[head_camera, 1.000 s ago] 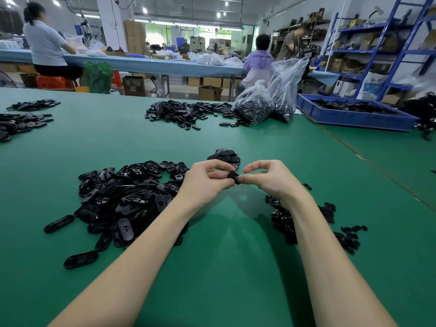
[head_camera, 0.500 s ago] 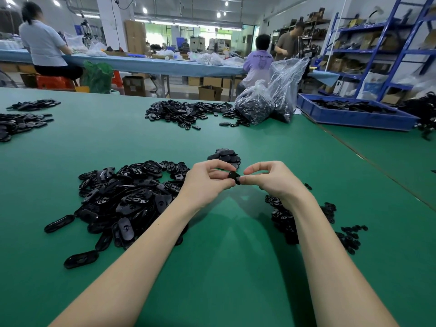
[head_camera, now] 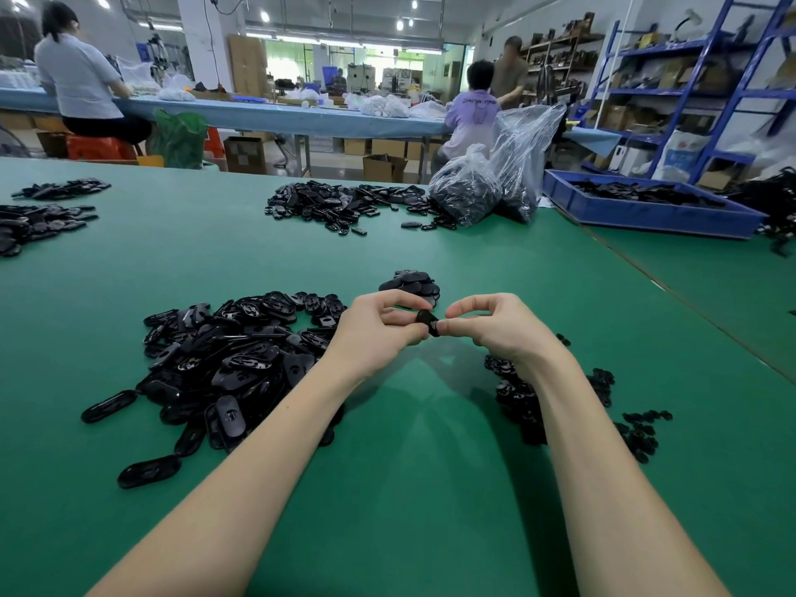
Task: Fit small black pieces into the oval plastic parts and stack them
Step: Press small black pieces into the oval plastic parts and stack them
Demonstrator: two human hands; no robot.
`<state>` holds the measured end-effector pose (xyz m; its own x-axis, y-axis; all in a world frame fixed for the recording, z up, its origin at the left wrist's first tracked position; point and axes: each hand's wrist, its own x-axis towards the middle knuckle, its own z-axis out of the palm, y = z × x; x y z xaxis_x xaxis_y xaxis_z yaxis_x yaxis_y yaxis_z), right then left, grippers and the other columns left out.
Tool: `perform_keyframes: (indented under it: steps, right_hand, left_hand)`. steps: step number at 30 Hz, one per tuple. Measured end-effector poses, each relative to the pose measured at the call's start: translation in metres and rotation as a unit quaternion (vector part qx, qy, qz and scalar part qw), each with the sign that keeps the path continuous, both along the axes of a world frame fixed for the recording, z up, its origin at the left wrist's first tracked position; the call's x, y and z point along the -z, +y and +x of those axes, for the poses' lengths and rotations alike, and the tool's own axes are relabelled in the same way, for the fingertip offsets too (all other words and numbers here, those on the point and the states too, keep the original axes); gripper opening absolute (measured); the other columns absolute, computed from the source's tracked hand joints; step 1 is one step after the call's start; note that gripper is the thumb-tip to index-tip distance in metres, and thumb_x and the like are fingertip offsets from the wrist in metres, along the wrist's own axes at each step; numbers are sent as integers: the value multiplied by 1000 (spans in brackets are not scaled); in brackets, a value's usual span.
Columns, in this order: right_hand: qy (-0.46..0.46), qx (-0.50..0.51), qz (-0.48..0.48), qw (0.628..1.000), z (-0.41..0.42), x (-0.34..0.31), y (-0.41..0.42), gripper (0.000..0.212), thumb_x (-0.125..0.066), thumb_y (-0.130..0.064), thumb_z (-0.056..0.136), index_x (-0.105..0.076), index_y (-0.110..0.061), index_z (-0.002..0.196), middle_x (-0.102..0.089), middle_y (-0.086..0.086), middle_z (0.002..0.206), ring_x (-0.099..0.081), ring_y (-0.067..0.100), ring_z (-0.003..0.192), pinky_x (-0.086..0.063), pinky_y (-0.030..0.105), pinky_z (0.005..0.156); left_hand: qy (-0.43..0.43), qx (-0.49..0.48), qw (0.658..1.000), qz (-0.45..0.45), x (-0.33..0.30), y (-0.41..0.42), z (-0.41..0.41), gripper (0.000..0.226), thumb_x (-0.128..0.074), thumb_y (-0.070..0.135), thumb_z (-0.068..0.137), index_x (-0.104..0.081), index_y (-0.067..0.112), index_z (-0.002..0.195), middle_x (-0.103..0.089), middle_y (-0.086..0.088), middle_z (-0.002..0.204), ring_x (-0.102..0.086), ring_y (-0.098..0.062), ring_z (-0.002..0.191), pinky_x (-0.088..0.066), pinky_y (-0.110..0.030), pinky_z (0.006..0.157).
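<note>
Black plastic sits pinched between our two hands above the green table (head_camera: pixel 409 489): our left hand (head_camera: pixel 379 327) curls its fingers and thumb round an oval part (head_camera: pixel 426 321), and our right hand (head_camera: pixel 495 327) meets it from the other side, thumb and forefinger closed at its near end. We judge that the right hand is pressing a small piece into the oval, which would explain why both hands grip so close together and hold the work up off the table, where it can be turned and squeezed.

Outward from there, the layout suits the job. A big loose heap of oval parts (head_camera: pixel 232 359) lies to our left, within the left hand's reach. A scatter of small black pieces (head_camera: pixel 603 407) lies to our right, under the right forearm. Just beyond the hands a short stack of finished ovals (head_camera: pixel 411 283) waits, close enough to drop the next one onto.

Much is hidden. Our fingers cover most of the held oval, so we cannot tell whether the small piece is seated, or even see it apart from the oval. The right forearm hides part of the small pieces. Farther off, other heaps, clear bags (head_camera: pixel 495 178) and a blue tray (head_camera: pixel 646 213) hold dark parts too small to make out.
</note>
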<state>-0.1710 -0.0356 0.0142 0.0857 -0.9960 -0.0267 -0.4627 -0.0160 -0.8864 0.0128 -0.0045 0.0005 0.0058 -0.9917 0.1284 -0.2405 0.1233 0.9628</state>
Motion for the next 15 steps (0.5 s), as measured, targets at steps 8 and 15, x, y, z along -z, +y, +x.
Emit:
perform_keyframes:
  steps: [8,15]
  right_hand:
    - [0,0,28,1000,-2,-3,2,19,-92,-31,71,-74,-25,75,-50,-14,49,-40,7,52,-28,12,38]
    - [-4,21,53,998,1,-4,3,19,-91,-29,71,-73,-23,71,-53,-7,56,-38,11,57,-26,13,34]
  left_hand:
    - [80,27,996,34,5,-1,0,25,-74,1,84,-74,21,101,-78,-7,84,-72,-16,81,-56,-23,84]
    - [164,28,984,65,6,-2,0,22,-67,-7,89,-74,8,104,-76,-19,93,-73,-18,77,-56,-17,71]
